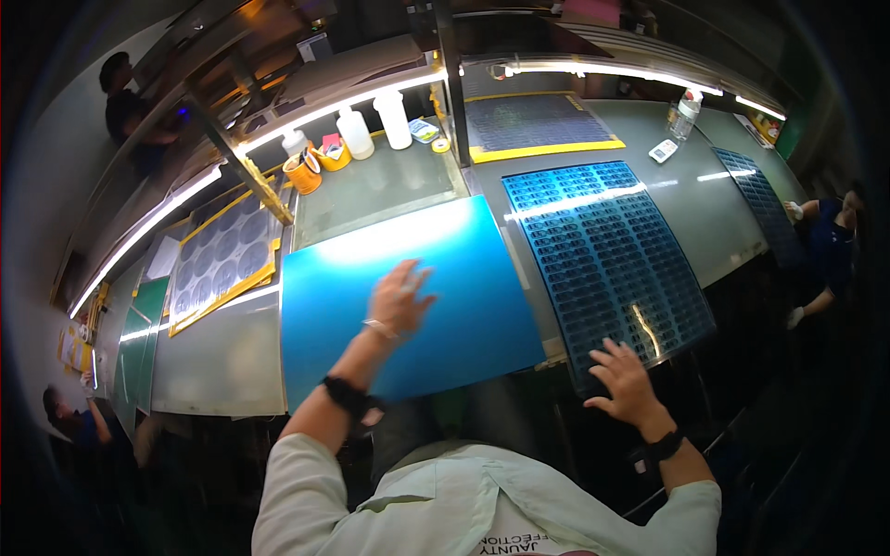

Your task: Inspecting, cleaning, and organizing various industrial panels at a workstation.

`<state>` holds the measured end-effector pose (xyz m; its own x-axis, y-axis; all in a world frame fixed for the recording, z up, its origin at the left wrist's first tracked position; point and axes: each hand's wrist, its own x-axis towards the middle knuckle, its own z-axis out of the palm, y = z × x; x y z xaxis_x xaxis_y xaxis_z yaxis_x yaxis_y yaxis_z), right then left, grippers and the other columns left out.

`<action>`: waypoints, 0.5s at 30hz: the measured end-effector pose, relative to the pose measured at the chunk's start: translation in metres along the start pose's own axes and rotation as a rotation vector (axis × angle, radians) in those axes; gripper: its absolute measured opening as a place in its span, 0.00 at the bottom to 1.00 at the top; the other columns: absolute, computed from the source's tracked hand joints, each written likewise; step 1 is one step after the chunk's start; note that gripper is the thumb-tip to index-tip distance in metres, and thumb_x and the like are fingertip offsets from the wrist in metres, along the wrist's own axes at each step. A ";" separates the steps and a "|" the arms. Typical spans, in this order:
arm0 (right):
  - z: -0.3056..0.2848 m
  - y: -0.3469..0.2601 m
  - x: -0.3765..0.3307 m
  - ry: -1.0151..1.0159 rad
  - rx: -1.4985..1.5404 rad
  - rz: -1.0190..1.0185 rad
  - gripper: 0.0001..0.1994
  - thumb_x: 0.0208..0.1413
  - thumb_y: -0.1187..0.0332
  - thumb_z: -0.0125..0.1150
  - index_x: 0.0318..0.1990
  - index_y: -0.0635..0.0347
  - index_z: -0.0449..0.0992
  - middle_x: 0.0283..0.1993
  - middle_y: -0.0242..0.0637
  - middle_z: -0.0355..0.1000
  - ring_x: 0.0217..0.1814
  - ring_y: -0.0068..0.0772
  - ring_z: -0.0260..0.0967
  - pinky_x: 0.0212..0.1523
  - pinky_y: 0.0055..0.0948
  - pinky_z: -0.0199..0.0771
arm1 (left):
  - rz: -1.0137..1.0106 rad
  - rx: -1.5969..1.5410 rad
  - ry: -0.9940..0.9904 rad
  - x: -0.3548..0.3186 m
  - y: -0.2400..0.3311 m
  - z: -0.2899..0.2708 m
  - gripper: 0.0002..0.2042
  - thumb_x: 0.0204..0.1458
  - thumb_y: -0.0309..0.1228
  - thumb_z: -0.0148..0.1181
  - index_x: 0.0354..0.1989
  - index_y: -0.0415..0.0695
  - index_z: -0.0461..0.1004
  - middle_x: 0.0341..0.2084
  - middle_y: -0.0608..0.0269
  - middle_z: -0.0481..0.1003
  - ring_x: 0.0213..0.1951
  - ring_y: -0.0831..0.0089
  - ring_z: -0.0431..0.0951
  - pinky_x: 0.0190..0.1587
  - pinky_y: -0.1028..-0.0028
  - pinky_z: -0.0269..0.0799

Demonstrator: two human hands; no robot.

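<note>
A plain, glossy blue sheet (329, 310) lies on the worktable directly before me. My left hand (399, 301) is over its middle, fingers apart and slightly blurred, holding nothing; whether the palm touches the surface I cannot tell. To the right rests a dark blue sheet with rows of small repeated shapes (607, 246), its near end reaching the table's front edge. Close to that near edge, my right hand (627, 385) has its fingers spread, with nothing gripped. Contact between it and the patterned sheet is unclear.
White bottles (355, 134) and an orange tape roll (302, 173) stand at the back. A yellow-edged sheet with circles (222, 246) lies left; another yellow-edged panel (542, 120) lies behind. Lit tubes (343, 109) hang low overhead. A co-worker (830, 241) works at the far right.
</note>
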<state>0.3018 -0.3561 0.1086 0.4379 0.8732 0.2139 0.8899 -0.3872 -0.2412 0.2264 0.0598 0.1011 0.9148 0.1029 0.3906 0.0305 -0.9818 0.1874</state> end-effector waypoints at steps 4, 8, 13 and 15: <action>0.023 -0.011 0.006 0.059 0.019 0.006 0.17 0.35 0.67 0.67 0.35 0.61 0.71 0.52 0.43 0.68 0.55 0.47 0.64 0.55 0.41 0.65 | 0.199 -0.124 -0.136 0.059 0.098 0.064 0.29 0.51 0.45 0.53 0.60 0.47 0.58 0.62 0.55 0.52 0.65 0.58 0.47 0.61 0.54 0.49; 0.023 -0.012 0.005 0.196 0.059 -0.004 0.06 0.41 0.72 0.60 0.29 0.62 0.73 0.38 0.40 0.74 0.44 0.43 0.71 0.50 0.38 0.69 | 0.130 -0.254 -0.224 0.068 0.150 0.094 0.30 0.53 0.48 0.50 0.62 0.49 0.55 0.65 0.58 0.45 0.67 0.59 0.38 0.63 0.52 0.43; -0.045 0.021 0.029 0.592 0.277 0.593 0.05 0.55 0.75 0.48 0.31 0.64 0.71 0.28 0.42 0.70 0.30 0.38 0.68 0.33 0.32 0.67 | 0.016 -0.423 0.063 0.052 0.143 0.103 0.23 0.47 0.41 0.59 0.49 0.41 0.66 0.49 0.50 0.64 0.58 0.55 0.60 0.59 0.54 0.54; -0.073 0.061 0.037 0.753 0.115 0.496 0.04 0.56 0.74 0.50 0.33 0.64 0.71 0.27 0.40 0.70 0.29 0.34 0.69 0.31 0.28 0.68 | 0.129 -0.363 -0.001 0.053 0.144 0.105 0.27 0.46 0.46 0.58 0.51 0.42 0.65 0.53 0.50 0.62 0.60 0.54 0.56 0.60 0.54 0.51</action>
<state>0.3814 -0.3695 0.1710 0.7713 0.1738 0.6123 0.5760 -0.5998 -0.5553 0.3218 -0.0929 0.0540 0.9021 -0.0180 0.4311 -0.2294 -0.8662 0.4438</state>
